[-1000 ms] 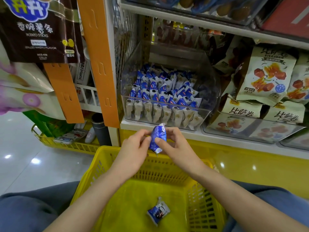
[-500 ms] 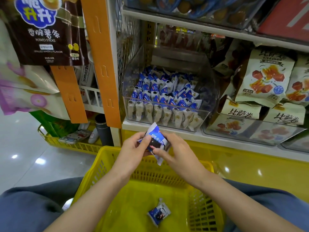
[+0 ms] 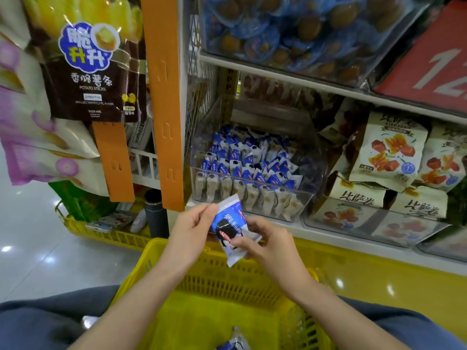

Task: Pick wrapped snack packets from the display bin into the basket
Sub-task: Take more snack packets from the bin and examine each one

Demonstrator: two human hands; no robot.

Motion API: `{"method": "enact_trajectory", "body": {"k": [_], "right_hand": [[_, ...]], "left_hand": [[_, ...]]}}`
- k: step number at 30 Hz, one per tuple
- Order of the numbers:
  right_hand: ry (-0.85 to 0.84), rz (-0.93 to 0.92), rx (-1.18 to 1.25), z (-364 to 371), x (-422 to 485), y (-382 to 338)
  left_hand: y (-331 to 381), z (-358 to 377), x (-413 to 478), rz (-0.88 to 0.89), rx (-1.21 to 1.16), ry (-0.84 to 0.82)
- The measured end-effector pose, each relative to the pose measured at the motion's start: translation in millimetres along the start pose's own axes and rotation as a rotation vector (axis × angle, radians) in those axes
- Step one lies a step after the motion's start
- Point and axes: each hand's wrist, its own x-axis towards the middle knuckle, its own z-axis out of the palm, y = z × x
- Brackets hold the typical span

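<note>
1. The packet (image 3: 228, 229) has a blue-and-white wrapper with a dark round biscuit print. It is held above the yellow basket (image 3: 227, 276), in front of the clear display bin (image 3: 313, 152).
2. The left hand (image 3: 192, 231) pinches its top corner; the right hand (image 3: 267, 245) pinches its lower half.
3. 1 second packet (image 3: 233, 343) lies inside the basket.
4. The bin sits on a white shelf (image 3: 328, 238); a glossy floor (image 3: 30, 248) is at left.
</note>
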Motion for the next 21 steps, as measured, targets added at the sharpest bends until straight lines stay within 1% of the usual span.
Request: {"method": "enact_trajectory", "body": {"k": [3, 5, 7, 8, 10, 12, 15, 17, 19, 21], "right_hand": [[-0.071, 0.043, 0.153, -4.3, 3.8, -9.5], [-0.111, 0.022, 0.180, -9.1, 8.1, -17.7], [-0.109, -0.006, 0.187, -14.8, 16.0, -26.5], [-0.088, -0.025, 0.187, -18.3, 22.0, -31.3], [-0.005, -0.074, 0.165, -25.6, 36.8, -39.5], [0.063, -0.106, 0.115, -31.8, 54.6, -47.8], [0.063, -0.126, -0.024, -37.7, 87.2, -52.1], [0.162, -0.075, -0.175, -44.7, 119.3, -44.7], [0.268, -0.018, -0.380, -54.9, 153.9, -34.1], [0.282, 0.068, -0.490, -61.2, 184.1, -23.2]], "left_hand": [[7.0, -3.2, 4.2, 0.047, 0.031, 0.004], [13.8, -3.0, 11.0, 0.099, 0.092, 0.022], [24.6, -1.7, 21.1, 0.158, 0.139, 0.043], [31.1, -0.4, 26.8, 0.171, 0.116, 0.040], [43.8, 1.9, 38.0, 0.134, -0.046, -0.005], [51.2, 4.9, 48.3, 0.058, -0.191, -0.064], [47.7, 3.1, 61.0, 0.077, -0.187, -0.042], [42.5, -4.3, 65.9, 0.098, -0.188, 0.018], [36.8, -12.3, 70.1, 0.093, -0.197, 0.062], [31.8, -17.4, 73.1, 0.098, -0.203, 0.078]]}}
